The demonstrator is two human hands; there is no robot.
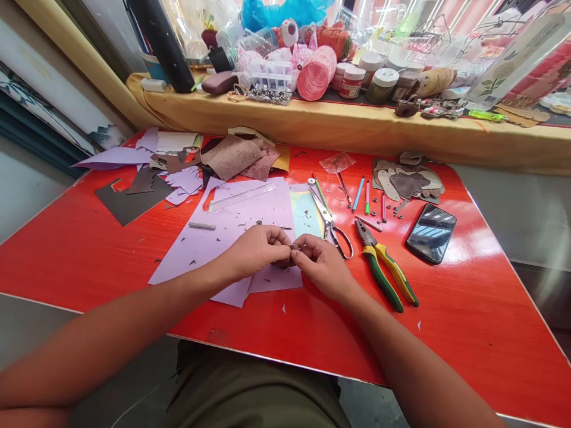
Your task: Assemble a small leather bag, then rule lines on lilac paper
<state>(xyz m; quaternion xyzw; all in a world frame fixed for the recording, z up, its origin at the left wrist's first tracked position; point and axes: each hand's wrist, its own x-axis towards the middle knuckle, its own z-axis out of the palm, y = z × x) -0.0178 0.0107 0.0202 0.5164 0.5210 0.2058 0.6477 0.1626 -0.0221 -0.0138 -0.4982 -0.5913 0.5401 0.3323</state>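
Observation:
Both hands meet over purple paper [178, 267] near the middle of the red table. My left hand [263, 246] and my right hand [319, 258] pinch a small dark brown piece [294, 248], which looks like leather; the fingers cover most of it. Just beyond my right hand lie silver scissors [329, 223], their handles toward me. Pliers [383, 261] with green and yellow grips rest right of that hand. A clear ruler [243, 196] and a short grey metal tool [202, 226] lie on the paper among dark scraps.
A black phone [431, 233] lies at the right. Several pens [358, 193] and small metal fittings [397, 211] are scattered behind the pliers. Leather pieces [234, 156] and purple offcuts are heaped at the back left. Cut leather shapes [408, 181] sit back right. Jars [352, 82] crowd the ledge.

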